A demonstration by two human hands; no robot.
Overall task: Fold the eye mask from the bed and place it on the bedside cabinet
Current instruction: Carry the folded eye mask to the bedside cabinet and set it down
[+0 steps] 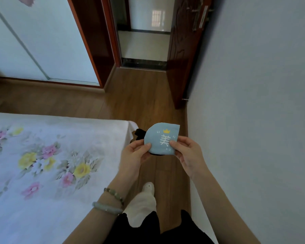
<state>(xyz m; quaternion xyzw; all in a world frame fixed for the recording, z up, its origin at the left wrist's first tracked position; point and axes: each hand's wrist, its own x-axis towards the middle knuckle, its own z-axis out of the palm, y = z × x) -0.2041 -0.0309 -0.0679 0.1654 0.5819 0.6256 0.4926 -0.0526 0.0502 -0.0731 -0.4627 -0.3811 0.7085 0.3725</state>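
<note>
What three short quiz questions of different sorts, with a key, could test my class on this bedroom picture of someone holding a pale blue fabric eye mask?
1. True or false: the pale blue fabric eye mask lies flat on the floral bed sheet.
2. Which hands hold the mask? A) left hand only B) right hand only C) both
3. Fill in: a yellow ____ is printed above the white character on the mask.

Key: 1 false, it is held up beside the bed over the wooden floor; 2 C; 3 crown.
</note>
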